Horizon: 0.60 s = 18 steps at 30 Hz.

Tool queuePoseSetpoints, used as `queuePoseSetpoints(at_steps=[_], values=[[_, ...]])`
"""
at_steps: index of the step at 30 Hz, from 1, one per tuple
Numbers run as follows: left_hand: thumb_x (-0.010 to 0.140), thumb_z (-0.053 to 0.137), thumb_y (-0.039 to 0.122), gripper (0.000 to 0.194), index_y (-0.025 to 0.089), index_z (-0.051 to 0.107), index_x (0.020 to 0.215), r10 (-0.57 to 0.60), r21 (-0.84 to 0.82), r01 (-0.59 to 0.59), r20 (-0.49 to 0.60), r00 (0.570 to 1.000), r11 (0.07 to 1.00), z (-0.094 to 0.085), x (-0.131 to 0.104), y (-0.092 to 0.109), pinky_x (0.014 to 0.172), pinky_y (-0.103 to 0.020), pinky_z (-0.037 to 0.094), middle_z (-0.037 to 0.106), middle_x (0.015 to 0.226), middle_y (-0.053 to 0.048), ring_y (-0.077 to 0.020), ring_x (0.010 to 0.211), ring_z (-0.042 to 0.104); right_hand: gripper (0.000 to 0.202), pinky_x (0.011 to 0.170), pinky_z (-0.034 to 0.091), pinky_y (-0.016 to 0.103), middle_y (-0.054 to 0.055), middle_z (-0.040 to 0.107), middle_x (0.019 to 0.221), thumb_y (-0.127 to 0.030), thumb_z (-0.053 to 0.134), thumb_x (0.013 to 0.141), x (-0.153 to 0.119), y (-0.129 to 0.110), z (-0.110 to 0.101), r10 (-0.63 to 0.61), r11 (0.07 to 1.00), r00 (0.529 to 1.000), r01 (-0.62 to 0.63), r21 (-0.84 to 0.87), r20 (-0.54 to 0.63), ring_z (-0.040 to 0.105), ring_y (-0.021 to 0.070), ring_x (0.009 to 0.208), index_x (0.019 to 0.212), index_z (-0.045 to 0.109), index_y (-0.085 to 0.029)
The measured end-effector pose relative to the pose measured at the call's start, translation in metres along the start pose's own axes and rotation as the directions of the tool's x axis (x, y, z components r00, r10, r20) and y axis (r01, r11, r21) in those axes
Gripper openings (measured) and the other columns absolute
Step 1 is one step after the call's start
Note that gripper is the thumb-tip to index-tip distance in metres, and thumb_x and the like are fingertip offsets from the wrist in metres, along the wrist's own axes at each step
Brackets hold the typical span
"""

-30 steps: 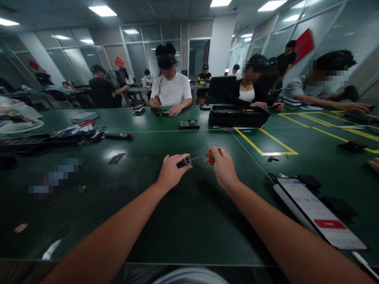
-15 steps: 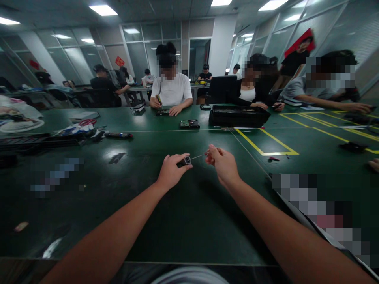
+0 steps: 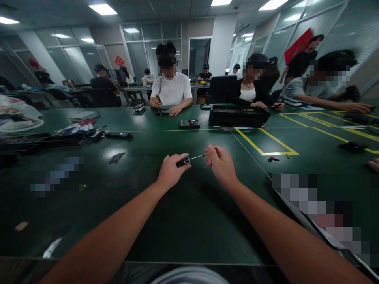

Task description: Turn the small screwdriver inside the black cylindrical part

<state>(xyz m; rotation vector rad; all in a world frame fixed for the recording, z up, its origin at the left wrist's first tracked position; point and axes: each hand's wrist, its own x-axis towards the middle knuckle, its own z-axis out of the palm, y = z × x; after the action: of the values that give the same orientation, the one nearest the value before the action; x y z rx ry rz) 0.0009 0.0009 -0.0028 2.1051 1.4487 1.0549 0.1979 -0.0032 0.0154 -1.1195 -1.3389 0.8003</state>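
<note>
My left hand (image 3: 171, 170) grips a small dark cylinder (image 3: 186, 160) between thumb and fingers, its light-rimmed round end turned to the right. From the other side my right hand (image 3: 221, 163) pinches a screwdriver (image 3: 196, 157) with a thin metal shaft and a bit of red at the handle. The shaft points left, and its tip reaches the cylinder's round end; how deep it goes I cannot tell. My fingers hide most of the handle. Both hands are above the green table (image 3: 189, 221).
Beyond my hands lie a circuit-board device (image 3: 189, 124) and a long black tray (image 3: 239, 116). A black pen-like tool (image 3: 118, 135) and red-handled scissors (image 3: 87, 122) are at left. A small red-black piece (image 3: 272, 159) lies right, near yellow tape (image 3: 278, 154). Co-workers sit across the table.
My right hand has turned slightly around the screwdriver, showing more of its red part. The cylinder has shifted a touch left. In the background, a standing person has moved.
</note>
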Motion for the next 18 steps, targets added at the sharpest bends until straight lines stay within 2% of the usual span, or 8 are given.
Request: queuePoseSetpoints(at_steps=[3, 7, 10, 13, 15, 18], values=[[0.084, 0.079, 0.024, 0.040, 0.028, 0.069, 0.123, 0.001, -0.001, -0.001, 0.002, 1.000, 1.000, 0.0007, 0.0002, -0.0019, 0.117, -0.058, 0.030, 0.073, 0.121, -0.003, -0.0262, 0.116, 0.064, 0.031, 0.055, 0.039, 0.032, -0.002, 0.053, 0.060, -0.049, 0.048, 0.094, -0.0004, -0.0023, -0.0010, -0.004, 0.995, 1.000, 0.003, -0.104, -0.009, 0.052, 0.0169, 0.055, 0.088, 0.063, -0.022], [0.084, 0.079, 0.023, 0.039, 0.027, 0.070, 0.122, 0.010, -0.008, -0.010, -0.025, 1.000, 1.000, 0.0001, 0.0015, -0.0048, 0.108, -0.050, 0.042, 0.073, 0.117, -0.004, -0.0251, 0.110, 0.065, 0.022, 0.064, 0.043, 0.033, -0.002, 0.060, 0.070, -0.037, 0.047, 0.091, -0.0001, 0.0003, -0.0012, -0.015, 0.998, 0.999, 0.017, -0.068, 0.033, 0.058, 0.0190, 0.067, 0.104, 0.060, -0.024], [0.084, 0.079, 0.022, 0.039, 0.026, 0.070, 0.122, 0.005, -0.012, -0.006, -0.030, 1.000, 1.000, -0.0004, 0.0023, -0.0048, 0.106, -0.048, 0.043, 0.073, 0.118, -0.004, -0.0249, 0.110, 0.065, 0.024, 0.065, 0.043, 0.033, -0.001, 0.061, 0.071, -0.042, 0.045, 0.095, -0.0007, 0.0017, -0.0015, -0.022, 0.994, 0.997, 0.029, -0.108, 0.067, 0.059, 0.0199, 0.069, 0.102, 0.060, -0.024], [0.083, 0.080, 0.021, 0.040, 0.026, 0.071, 0.121, -0.007, -0.006, 0.007, -0.015, 1.000, 1.000, -0.0002, 0.0025, -0.0028, 0.110, -0.050, 0.040, 0.074, 0.117, -0.004, -0.0253, 0.111, 0.065, 0.033, 0.064, 0.042, 0.034, 0.001, 0.061, 0.073, -0.049, 0.041, 0.098, -0.0005, 0.0029, -0.0022, -0.037, 0.980, 0.998, 0.046, -0.192, 0.050, 0.057, 0.0198, 0.067, 0.096, 0.062, -0.024], [0.083, 0.080, 0.021, 0.040, 0.027, 0.071, 0.121, -0.008, -0.002, 0.008, -0.008, 1.000, 1.000, 0.0000, 0.0022, -0.0012, 0.111, -0.051, 0.039, 0.074, 0.117, -0.003, -0.0257, 0.111, 0.065, 0.028, 0.064, 0.042, 0.034, 0.001, 0.063, 0.078, -0.045, 0.043, 0.097, 0.0003, 0.0042, -0.0022, -0.030, 0.983, 0.999, 0.033, -0.180, 0.017, 0.056, 0.0192, 0.067, 0.103, 0.061, -0.024], [0.083, 0.080, 0.021, 0.040, 0.027, 0.071, 0.121, -0.010, 0.002, 0.010, -0.011, 1.000, 1.000, 0.0002, 0.0016, 0.0000, 0.110, -0.051, 0.040, 0.074, 0.117, -0.004, -0.0261, 0.110, 0.065, 0.021, 0.067, 0.044, 0.034, 0.000, 0.065, 0.081, -0.037, 0.050, 0.092, 0.0016, 0.0058, -0.0008, -0.018, 0.998, 0.999, 0.016, -0.065, -0.030, 0.057, 0.0182, 0.068, 0.108, 0.056, -0.025]])
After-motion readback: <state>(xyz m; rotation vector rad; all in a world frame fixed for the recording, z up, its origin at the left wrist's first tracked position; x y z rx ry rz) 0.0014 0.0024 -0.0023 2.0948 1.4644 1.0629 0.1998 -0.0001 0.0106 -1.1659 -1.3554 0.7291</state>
